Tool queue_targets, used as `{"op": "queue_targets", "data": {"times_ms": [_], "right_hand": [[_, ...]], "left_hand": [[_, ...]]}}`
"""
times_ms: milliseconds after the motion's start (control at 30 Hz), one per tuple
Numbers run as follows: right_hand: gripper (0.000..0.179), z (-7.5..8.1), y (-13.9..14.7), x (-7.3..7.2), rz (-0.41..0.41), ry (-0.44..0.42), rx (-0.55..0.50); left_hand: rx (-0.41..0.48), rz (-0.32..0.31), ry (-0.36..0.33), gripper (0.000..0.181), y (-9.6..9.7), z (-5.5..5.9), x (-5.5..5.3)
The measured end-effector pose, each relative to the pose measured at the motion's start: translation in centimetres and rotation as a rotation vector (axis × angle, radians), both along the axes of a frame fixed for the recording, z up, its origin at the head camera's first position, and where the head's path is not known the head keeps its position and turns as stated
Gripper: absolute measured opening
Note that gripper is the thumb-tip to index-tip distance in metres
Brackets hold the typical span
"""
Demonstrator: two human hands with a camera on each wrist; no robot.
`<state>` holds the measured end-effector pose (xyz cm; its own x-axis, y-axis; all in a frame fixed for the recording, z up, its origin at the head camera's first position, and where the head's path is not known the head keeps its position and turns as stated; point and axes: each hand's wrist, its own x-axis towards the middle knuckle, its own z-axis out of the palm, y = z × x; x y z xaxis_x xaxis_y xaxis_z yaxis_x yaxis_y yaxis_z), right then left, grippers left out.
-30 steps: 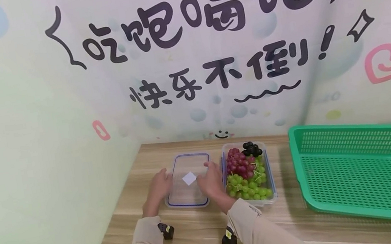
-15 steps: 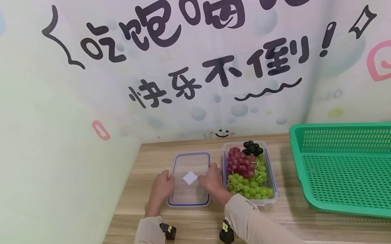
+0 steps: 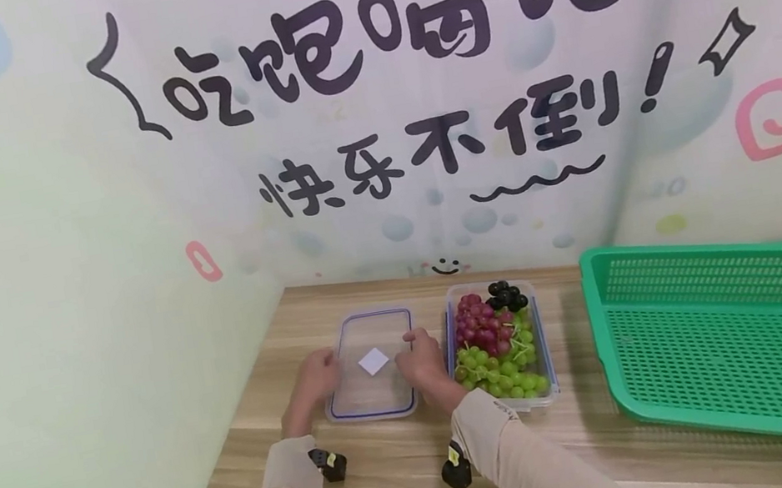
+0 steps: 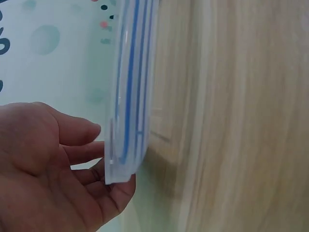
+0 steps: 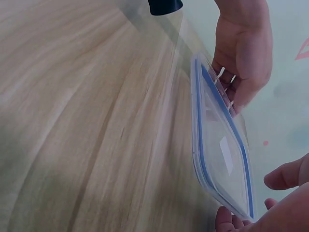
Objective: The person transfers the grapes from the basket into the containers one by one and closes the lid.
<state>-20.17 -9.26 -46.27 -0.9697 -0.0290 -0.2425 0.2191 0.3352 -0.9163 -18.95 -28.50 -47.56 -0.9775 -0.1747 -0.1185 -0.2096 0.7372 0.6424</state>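
A clear plastic lid with a blue seal (image 3: 375, 394) and a white square label lies level low over the table in the head view. At its left edge, my left hand (image 3: 312, 384) has fingers curled round the rim; in the left wrist view the thumb of this left hand (image 4: 63, 159) stays just above the lid (image 4: 130, 87). My right hand (image 3: 420, 366) holds the right edge, fingers under it and thumb above. In the right wrist view the right hand (image 5: 285, 208) is partly cut off, and the lid (image 5: 224, 140) appears edge-on.
Right of the lid stands a clear container (image 3: 547, 364) holding green grapes (image 3: 494, 372), red grapes (image 3: 479, 328) and black grapes (image 3: 507, 296). A large green basket (image 3: 609, 380) stands further right. A printed wall cloth (image 3: 377, 254) borders the wooden table (image 3: 388, 480).
The lid has shifted a little to the left and toward me since half a second ago. My left hand has moved left with it; the right hand has barely moved. The grapes stay put.
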Motion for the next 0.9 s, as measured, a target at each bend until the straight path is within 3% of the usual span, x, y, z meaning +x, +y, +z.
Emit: {"op": "queue_targets", "data": {"times_ms": [300,567,667,900], "right_hand": [[0.043,0.7,0.1,0.0,0.018,0.015,-0.024],[0.048,1.6,0.5,-0.3,0.048,0.042,-0.038],[0.051,1.9,0.8,-0.5,0.054,0.054,-0.052],[0.051,3.1,2.1,-1.3,0.108,-0.004,-0.079]], "left_hand": [[0.004,0.043,0.013,0.036,-1.0,0.4,0.2],[-0.007,0.062,0.094,0.028,-1.4,1.2,0.2],[0.022,0.073,0.113,0.027,-1.3,1.7,0.3],[0.078,0.077,0.115,0.033,-0.6,3.2,0.2]]}}
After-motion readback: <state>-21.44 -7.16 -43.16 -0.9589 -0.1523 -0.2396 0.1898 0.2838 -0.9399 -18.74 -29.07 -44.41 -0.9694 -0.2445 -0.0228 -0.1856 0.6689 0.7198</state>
